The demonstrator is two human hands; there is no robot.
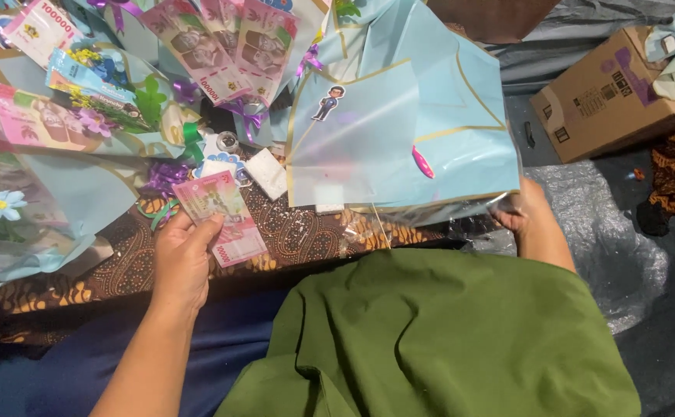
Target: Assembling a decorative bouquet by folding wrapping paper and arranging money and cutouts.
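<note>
At the far left lie finished bouquets (52,116): pink banknotes fanned in pale blue wrapping paper with small artificial flowers, green leaves and purple ribbon (164,176) curls. They look already assembled, so part of the work appears done.

Just right of them, the left hand (181,259) has its grip clenched on a single pink banknote (222,216), thumb across the lower edge, fingers underneath. The note is flat, uncreased and sheathed in clear plastic, held slightly tilted just above the brown batik cloth (299,232) that covers the surface. It is not yet fixed to anything, so placing it seems to be what is left.

Near the note, on the cloth, sit a small white block (266,173) and a round clear object (228,141), too small to tell what it is.

In the middle stands the wrapping in hand: pale blue sheets with gold edging (446,116), fronted by a frosted translucent sheet bearing a small cartoon figure sticker (327,103). A pink oblong thing (422,163) lies against it. No notes show inside this wrap, which, as a judgement, puts this bouquet at an early stage.

Further right, the right hand (519,212) grips the lower right corner of the wrapping, fingers closed on the clear film edge. A green garment (446,340) covers the lap below.

At the far right a cardboard box (615,93) rests on grey plastic sheeting (615,239).
</note>
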